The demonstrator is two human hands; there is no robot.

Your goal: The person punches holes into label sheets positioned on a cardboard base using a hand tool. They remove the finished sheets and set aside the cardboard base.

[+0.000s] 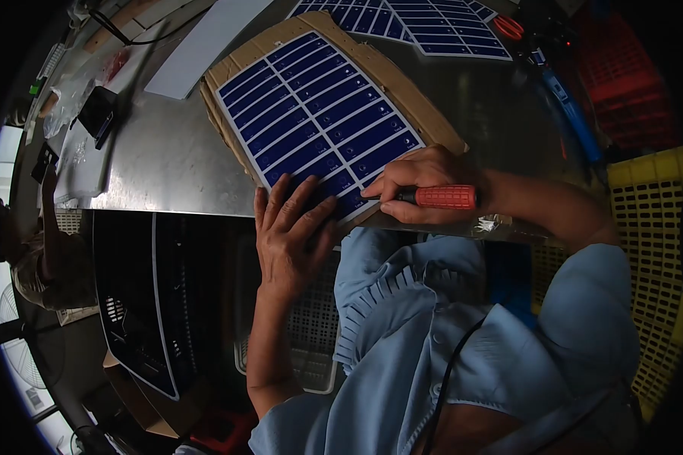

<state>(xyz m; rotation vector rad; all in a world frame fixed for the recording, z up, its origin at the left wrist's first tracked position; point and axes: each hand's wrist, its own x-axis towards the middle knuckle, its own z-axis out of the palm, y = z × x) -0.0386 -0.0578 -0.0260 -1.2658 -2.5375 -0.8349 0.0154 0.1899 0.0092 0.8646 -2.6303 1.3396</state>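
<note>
A sheet of dark blue labels with white borders (303, 106) lies on a piece of brown cardboard (425, 121) at the table's near edge. My left hand (292, 235) rests with fingers spread on the sheet's lower left part. In my right hand (425, 178) is a red-handled screwdriver-like tool (444, 197), its fingers wrapped round the handle. The tool's thin shaft points left, and its tip meets the sheet near the lower right corner. Whether the tip is flat or pointed is too small to tell.
More blue label sheets (463, 26) lie at the back, beside red-handled scissors (508, 28). A blue tool (569, 102) is at the right, near a red crate (622, 83) and yellow crates (649, 227). A white strip (201, 49) lies back left. Another person (45, 258) stands far left.
</note>
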